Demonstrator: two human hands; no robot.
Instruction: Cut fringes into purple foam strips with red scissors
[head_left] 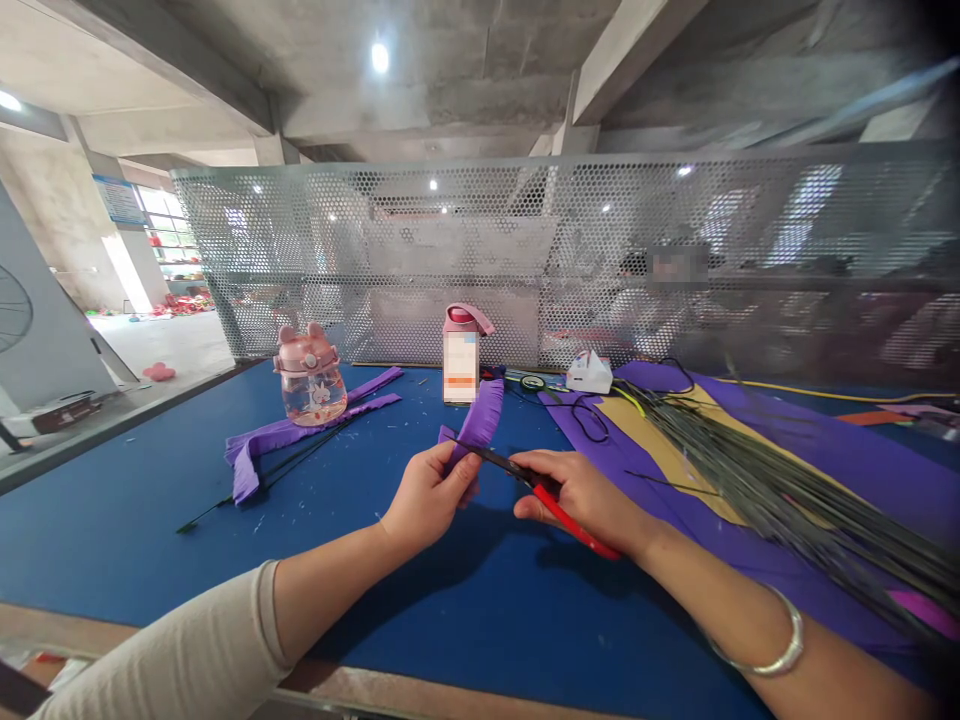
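Observation:
Over the middle of the blue tabletop, my left hand (431, 495) pinches a strip of purple crepe paper (486, 412) that curves upward from the fingers. My right hand (577, 490) grips red-handled scissors (566, 522), whose dark blades lie across the paper just above my left fingertips. Whether the blades are parted cannot be made out. Left of the hands, more fringed purple paper strips (259, 447) lie on the table beside a thin dark green stem (281, 465).
A clear bottle with a pink lid (309, 375) stands at left, and a pink-topped bottle (461, 355) stands straight ahead. At right, many green stems (735, 450) rest on purple and tan sheets near a white tissue box (590, 373). A perforated metal screen (480, 250) borders the back.

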